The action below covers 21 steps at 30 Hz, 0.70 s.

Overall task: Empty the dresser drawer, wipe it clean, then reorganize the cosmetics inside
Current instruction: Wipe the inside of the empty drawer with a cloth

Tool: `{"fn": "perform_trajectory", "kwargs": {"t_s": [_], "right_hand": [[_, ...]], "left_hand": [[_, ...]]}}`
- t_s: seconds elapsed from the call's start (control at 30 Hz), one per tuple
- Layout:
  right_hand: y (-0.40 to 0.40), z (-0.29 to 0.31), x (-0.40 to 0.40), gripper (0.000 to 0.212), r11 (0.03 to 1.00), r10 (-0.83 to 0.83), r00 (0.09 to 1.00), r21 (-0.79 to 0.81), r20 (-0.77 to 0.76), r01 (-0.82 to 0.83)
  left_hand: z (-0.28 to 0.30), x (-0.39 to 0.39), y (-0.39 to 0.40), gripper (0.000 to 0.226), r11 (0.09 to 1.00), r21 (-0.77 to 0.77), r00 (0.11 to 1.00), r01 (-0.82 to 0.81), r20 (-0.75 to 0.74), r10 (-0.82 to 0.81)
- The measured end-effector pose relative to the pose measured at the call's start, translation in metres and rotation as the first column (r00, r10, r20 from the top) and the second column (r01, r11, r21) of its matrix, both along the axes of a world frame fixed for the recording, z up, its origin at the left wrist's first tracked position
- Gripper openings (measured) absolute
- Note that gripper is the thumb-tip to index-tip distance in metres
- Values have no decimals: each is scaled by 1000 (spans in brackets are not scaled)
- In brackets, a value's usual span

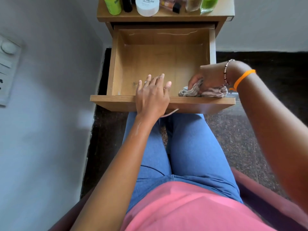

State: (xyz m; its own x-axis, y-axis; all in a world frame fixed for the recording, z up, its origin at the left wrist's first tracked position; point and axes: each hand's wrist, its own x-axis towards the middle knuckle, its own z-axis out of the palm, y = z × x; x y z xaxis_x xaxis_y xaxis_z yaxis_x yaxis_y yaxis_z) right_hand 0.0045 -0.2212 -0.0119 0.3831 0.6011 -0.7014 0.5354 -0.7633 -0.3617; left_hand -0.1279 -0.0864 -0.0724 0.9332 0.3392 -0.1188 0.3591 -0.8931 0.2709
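The wooden drawer (pixel 150 64) stands pulled out of the small dresser, with nothing on its floor but a small dark mark near the front left. My right hand (pixel 208 77) is shut on a striped grey cloth (pixel 208 92) in the drawer's front right corner; part of the cloth lies over the front panel. My left hand (pixel 152 95) rests flat over the drawer's front panel (pixel 113 100), fingers spread and pointing into the drawer. The cosmetics stand on the dresser top: a white nail polish jar (pixel 147 5), a green bottle (pixel 114 5), a dark bottle (pixel 127 4) and glass bottles (pixel 201 3).
A grey wall with a switch panel (pixel 8 67) runs along the left. My legs in blue jeans (pixel 183 147) sit under the drawer. A dark speckled floor (pixel 241 139) lies to the right, and a maroon seat edge (pixel 266 197) shows at the bottom.
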Motion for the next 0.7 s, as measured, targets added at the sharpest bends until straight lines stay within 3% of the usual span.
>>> {"fn": "perform_trajectory", "kwargs": {"t_s": [0.1, 0.27, 0.33, 0.43, 0.53, 0.63, 0.7], "right_hand": [[13, 0, 2, 30, 998, 53, 999, -39, 6, -53], [27, -22, -21, 31, 967, -64, 998, 248, 10, 59], [13, -17, -14, 33, 980, -73, 997, 183, -26, 77], [5, 6, 7, 35, 995, 68, 998, -70, 1, -67], [31, 11, 31, 37, 994, 70, 976, -98, 204, -51], [66, -3, 41, 30, 985, 155, 788, -155, 596, -76], [72, -19, 45, 30, 944, 300, 683, -312, 666, -111]], "left_hand": [[0, 0, 1, 49, 1000, 2, 1000, 0, 1, 0], [-1, -1, 2, 49, 1000, 24, 1000, 9, 19, -10], [0, -1, 2, 53, 1000, 23, 999, 13, 34, -13], [1, -1, 1, 53, 999, 26, 999, 18, 49, -20], [2, -1, 1, 47, 1000, 24, 999, 15, 28, -15], [5, 3, 1, 46, 1000, 9, 999, 23, -32, -23], [9, 9, 2, 43, 997, -52, 995, 54, -76, -58]]}}
